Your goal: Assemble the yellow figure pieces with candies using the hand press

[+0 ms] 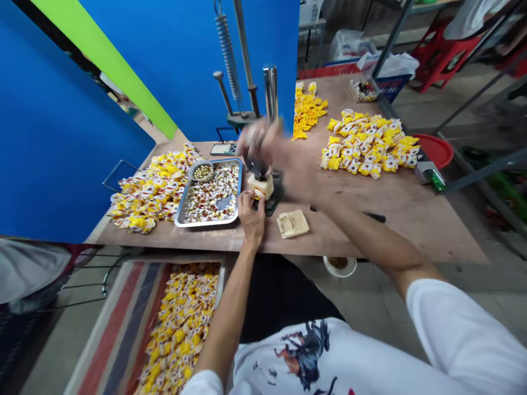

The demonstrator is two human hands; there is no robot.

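A hand press with a shiny metal column [270,90] stands at the table's back edge, a pale block [261,186] at its base. My left hand [252,215] holds a small yellow and white piece [258,193] against the front of that block, its fingers pinched round it. Above, my right hand [272,145] is smeared by motion in front of the press's upper part; what its fingers do is unclear. Left of the press lies a metal tray [178,216] with small white and red parts and a bowl of gold-coloured bits [203,172].
Yellow and white pieces are heaped at the left [144,192] and right [370,144]; plain yellow ones [307,112] lie behind. A pale wooden fixture [292,224] sits near the front edge. Below left is a bin of pieces [181,323]. Blue panels [185,60] stand behind.
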